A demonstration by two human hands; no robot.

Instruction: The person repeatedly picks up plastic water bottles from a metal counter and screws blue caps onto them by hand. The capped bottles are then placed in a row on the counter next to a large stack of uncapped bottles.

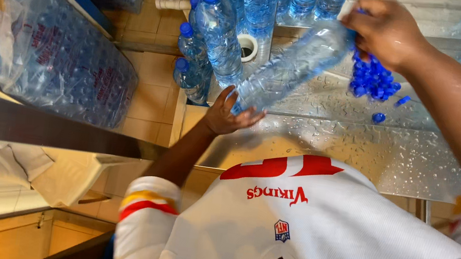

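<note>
A white jersey (311,239) fills the near view, above the wet steel worktop (391,155). The left hand (226,114) cups the base of a clear plastic bottle (291,66) lying tilted over the worktop, fingers spread against it. The right hand (386,28) is closed on the bottle's neck end, apparently fitting a cap. Just right of the bottle lies a heap of loose blue caps (372,79); left of it stand capped bottles (216,31). Judging by these, several are done, and many caps remain.
</note>
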